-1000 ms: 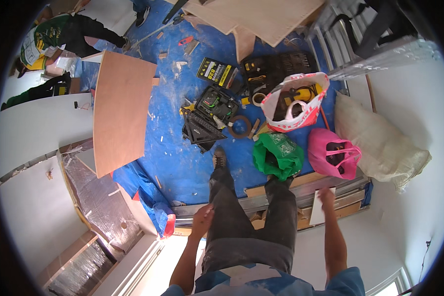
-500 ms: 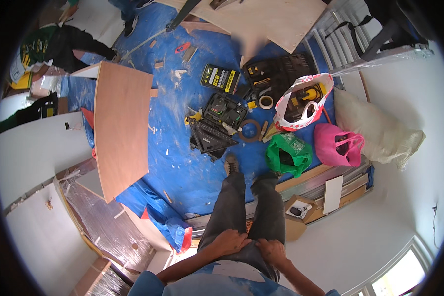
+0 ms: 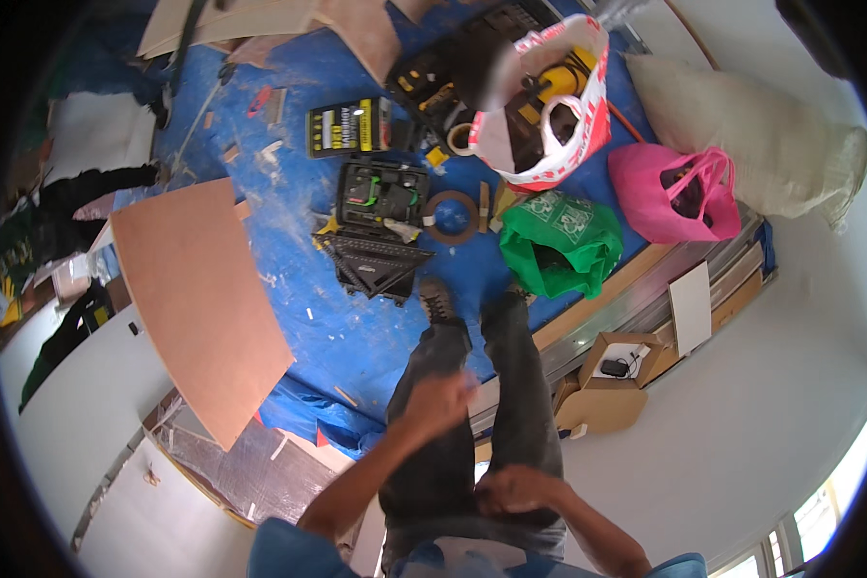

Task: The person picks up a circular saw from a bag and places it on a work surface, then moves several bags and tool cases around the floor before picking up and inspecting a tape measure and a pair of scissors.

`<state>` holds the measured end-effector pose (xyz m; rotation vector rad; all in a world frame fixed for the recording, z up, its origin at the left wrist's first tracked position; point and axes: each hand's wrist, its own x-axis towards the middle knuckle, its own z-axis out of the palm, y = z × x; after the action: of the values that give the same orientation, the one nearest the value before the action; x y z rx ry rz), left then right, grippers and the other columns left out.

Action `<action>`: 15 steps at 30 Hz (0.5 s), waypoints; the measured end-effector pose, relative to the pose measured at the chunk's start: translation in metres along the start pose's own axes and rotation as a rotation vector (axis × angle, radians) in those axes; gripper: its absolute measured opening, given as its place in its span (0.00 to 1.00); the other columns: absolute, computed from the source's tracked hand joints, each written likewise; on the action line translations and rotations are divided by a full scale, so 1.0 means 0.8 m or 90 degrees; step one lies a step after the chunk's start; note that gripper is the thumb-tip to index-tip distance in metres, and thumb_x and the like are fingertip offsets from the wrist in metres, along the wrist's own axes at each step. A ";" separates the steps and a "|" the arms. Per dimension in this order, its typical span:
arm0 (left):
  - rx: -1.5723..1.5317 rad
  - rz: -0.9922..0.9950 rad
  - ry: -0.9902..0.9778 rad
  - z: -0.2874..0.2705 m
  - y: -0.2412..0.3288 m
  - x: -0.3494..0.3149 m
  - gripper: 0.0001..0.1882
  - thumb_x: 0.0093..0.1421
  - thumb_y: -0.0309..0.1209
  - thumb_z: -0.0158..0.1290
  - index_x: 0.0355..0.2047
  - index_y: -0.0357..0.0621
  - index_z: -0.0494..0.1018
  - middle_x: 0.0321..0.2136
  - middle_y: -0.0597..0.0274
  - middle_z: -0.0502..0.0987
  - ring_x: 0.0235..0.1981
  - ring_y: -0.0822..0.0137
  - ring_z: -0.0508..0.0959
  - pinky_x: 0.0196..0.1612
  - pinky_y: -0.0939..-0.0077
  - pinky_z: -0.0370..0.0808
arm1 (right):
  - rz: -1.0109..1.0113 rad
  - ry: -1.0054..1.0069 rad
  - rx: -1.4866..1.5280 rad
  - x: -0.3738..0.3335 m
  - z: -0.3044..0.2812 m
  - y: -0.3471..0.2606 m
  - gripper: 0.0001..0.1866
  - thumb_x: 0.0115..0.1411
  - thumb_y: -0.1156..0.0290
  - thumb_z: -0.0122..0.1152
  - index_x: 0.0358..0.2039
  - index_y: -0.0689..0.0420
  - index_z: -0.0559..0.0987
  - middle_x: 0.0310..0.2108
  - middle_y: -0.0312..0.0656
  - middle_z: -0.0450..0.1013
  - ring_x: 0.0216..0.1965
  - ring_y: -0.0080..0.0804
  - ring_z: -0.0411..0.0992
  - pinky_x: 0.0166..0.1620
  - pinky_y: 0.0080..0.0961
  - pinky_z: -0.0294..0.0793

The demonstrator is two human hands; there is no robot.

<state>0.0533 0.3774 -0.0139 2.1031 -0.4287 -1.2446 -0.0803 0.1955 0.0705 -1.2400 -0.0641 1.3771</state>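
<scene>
My left hand [image 3: 440, 403] is raised over my left thigh, its fingers curled in and blurred; whether they hold something small cannot be made out. Close to my right thigh is my right hand [image 3: 515, 489], fingers bent in against the grey trousers [image 3: 522, 385], and what lies inside them is hidden. Past my shoes on the blue sheet sit an open black tool case [image 3: 380, 196] and a black triangular square [image 3: 371, 258]. A green bag [image 3: 559, 241] stands just ahead of my right foot.
A wooden panel [image 3: 197, 308] leans at the left, with a person [image 3: 67, 207] beyond. To the right are a red-and-white bag [image 3: 588, 116], a pink bag [image 3: 645, 193], a large pale sack [image 3: 742, 135], and a cardboard box [image 3: 597, 400] by stacked boards. A tape roll [image 3: 472, 217] lies ahead.
My left hand has lifted off my lap and moved forward. My right hand stays low near the thigh. The whole view has shifted, with the floor items now farther left and higher.
</scene>
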 end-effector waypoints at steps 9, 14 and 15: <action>0.431 -0.078 0.071 0.100 -0.294 0.363 0.31 0.55 0.39 0.56 0.54 0.32 0.63 0.59 0.39 0.59 0.60 0.43 0.62 0.54 0.52 0.69 | -0.151 0.751 -0.071 0.430 -0.372 0.192 0.17 0.55 0.67 0.60 0.41 0.65 0.73 0.36 0.62 0.73 0.40 0.60 0.72 0.43 0.46 0.72; 0.481 -0.085 0.134 0.159 -0.283 0.475 0.41 0.55 0.39 0.57 0.63 0.32 0.52 0.62 0.38 0.56 0.63 0.44 0.57 0.64 0.49 0.54 | 0.166 0.970 -0.042 0.500 -0.535 0.262 0.34 0.54 0.60 0.62 0.56 0.64 0.62 0.53 0.62 0.63 0.53 0.58 0.65 0.54 0.46 0.69; 0.509 -0.086 0.139 0.154 -0.301 0.477 0.37 0.55 0.38 0.57 0.60 0.33 0.56 0.60 0.40 0.60 0.62 0.47 0.59 0.63 0.50 0.54 | 0.203 0.972 -0.010 0.515 -0.539 0.258 0.37 0.53 0.59 0.64 0.57 0.63 0.61 0.54 0.60 0.62 0.54 0.58 0.65 0.55 0.47 0.68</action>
<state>0.1247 0.2923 -0.4679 2.9420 -0.7899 -0.9807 0.1878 0.1814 -0.5007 -2.0590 1.2046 0.3620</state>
